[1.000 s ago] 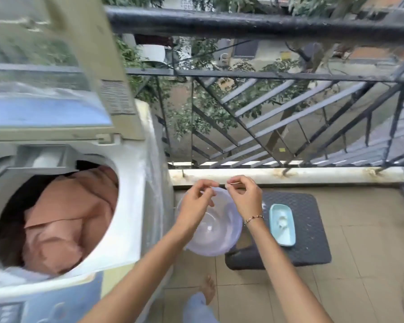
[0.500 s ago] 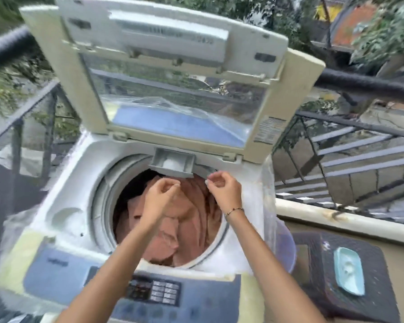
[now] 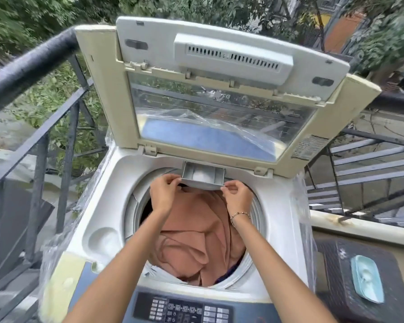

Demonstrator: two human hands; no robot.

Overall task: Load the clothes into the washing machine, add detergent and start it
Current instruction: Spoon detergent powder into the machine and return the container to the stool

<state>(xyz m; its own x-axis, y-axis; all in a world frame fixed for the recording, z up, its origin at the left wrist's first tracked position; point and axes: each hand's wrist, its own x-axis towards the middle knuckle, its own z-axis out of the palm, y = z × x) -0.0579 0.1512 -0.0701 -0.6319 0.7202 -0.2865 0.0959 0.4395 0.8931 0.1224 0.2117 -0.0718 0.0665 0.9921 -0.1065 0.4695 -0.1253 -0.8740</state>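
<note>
A top-loading washing machine is seen from above, set against a dark metal railing with green foliage behind it. Its lid is raised upright at the back, and clear plastic film is wrapped around the cabinet sides. The drum opening is filled by the clothes, a crumpled heap of peach-coloured fabric lying inside the tub, with a little dark cloth showing at the lower right edge. To the right of the machine a dark woven surface is seen, and a pale blue dish is laid on it. A control panel with rows of buttons is set along the near edge of the machine.

Both forearms are stretched over the drum. The left hand is curled at the left front corner of the detergent drawer, its grip closed on the drawer's front lip with the thumb on top. The right hand is placed at the right front corner, the lip pinched between thumb and forefinger. The drawer is pulled out from the back rim, just above the clothes, and something white is seen inside it. A thin beaded bracelet is worn on the right wrist.
</note>
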